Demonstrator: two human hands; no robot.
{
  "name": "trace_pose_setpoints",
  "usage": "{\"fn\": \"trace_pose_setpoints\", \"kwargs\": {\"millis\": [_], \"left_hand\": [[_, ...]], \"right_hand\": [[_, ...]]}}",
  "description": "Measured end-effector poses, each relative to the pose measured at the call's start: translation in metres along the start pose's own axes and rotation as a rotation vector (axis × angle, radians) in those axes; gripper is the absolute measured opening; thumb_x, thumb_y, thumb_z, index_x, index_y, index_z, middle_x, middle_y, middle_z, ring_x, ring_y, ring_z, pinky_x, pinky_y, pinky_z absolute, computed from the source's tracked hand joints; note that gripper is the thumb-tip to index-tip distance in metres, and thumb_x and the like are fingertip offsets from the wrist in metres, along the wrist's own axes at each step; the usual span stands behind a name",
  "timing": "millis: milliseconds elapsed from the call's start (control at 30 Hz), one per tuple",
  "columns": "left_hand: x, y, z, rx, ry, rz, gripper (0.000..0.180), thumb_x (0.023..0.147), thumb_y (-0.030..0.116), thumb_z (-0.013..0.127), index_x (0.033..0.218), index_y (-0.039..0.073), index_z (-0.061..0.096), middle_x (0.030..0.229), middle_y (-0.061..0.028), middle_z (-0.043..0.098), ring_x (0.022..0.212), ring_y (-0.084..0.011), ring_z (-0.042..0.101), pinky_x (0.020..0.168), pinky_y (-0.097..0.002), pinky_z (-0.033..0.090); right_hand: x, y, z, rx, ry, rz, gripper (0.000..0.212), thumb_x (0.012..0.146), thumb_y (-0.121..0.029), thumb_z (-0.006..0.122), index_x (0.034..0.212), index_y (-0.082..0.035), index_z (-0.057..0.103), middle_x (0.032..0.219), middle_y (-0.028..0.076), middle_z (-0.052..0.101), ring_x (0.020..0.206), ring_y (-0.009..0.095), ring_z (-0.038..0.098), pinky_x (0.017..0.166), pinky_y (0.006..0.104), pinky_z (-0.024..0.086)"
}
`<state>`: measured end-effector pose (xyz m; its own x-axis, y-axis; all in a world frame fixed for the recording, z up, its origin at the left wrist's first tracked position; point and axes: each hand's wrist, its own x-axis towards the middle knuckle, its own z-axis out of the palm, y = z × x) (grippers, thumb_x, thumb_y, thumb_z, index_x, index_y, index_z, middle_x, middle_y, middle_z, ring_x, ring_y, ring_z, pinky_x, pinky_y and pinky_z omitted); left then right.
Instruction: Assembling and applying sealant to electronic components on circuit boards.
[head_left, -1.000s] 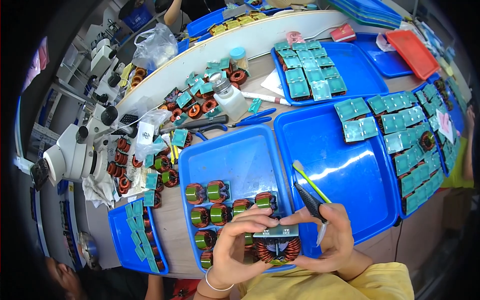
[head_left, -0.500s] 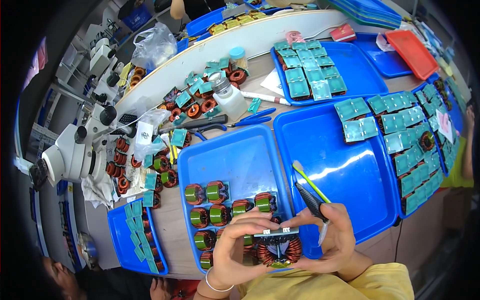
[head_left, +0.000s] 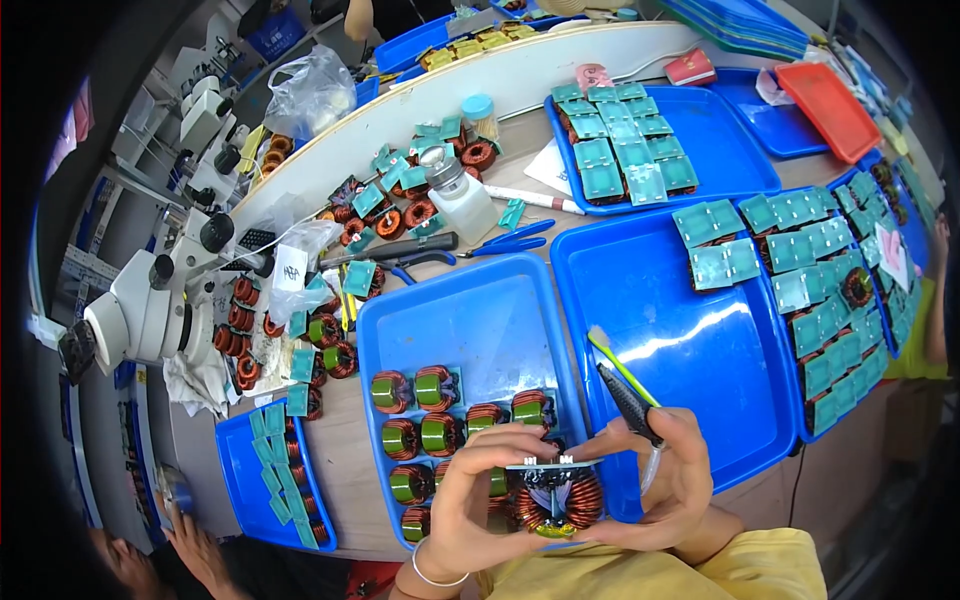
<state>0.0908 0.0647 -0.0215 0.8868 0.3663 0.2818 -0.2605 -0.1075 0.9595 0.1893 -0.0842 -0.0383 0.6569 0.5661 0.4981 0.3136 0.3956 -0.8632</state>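
In front of me is a copper-wound toroidal coil (head_left: 559,500) with a thin green circuit board (head_left: 548,465) along its upper side, white connectors on the board. My left hand (head_left: 468,505) grips it from the left, fingers along the board and thumb beneath. From the other side my right hand (head_left: 668,485) has fingers closed at the coil too. That hand also keeps a brush (head_left: 622,367) with a yellow-green handle and a tool with a black textured grip (head_left: 627,402), both slanting up. Below the brush is a blue tray (head_left: 690,390). Several green-taped coils (head_left: 440,432) fill another blue tray (head_left: 460,310).
Pliers (head_left: 505,240), a clear bottle (head_left: 462,200) and loose coils lie beyond the trays. Trays of finished-looking boards (head_left: 815,270) stand right. A microscope (head_left: 140,310) is at left. A co-worker's hand (head_left: 195,545) is near the lower-left tray (head_left: 235,470).
The held coil has tilted, its board seen more edge-on and its windings more fully. At lower left a co-worker's hand has moved up beside the small tray and a metal bowl.
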Motion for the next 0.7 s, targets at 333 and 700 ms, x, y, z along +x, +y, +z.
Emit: {"fn": "trace_pose_setpoints", "kwargs": {"millis": [333,700], "left_hand": [[0.001,0.007,0.001,0.045,-0.096,-0.063,0.075,0.055,0.015,0.085,0.116,0.003,0.043,0.120,-0.0158,0.044,0.116,-0.0327,0.042,0.097,-0.0444,0.035],[-0.006,0.048,-0.002,1.101,-0.272,0.286,0.046,0.053,0.025,0.081,0.096,0.024,0.067,0.119,-0.0034,0.045,0.125,-0.0321,0.028,0.106,-0.0498,0.019]], "right_hand": [[0.000,-0.016,-0.006,-0.191,0.009,-0.029,0.086,0.059,-0.014,0.084,0.126,0.005,0.035,0.112,0.020,0.052,0.099,0.026,0.056,0.080,0.0329,0.044],[0.001,-0.010,-0.001,-0.057,-0.040,0.137,0.084,0.062,-0.011,0.081,0.130,0.003,0.034,0.116,0.017,0.045,0.091,0.021,0.061,0.080,0.0310,0.046]]}}
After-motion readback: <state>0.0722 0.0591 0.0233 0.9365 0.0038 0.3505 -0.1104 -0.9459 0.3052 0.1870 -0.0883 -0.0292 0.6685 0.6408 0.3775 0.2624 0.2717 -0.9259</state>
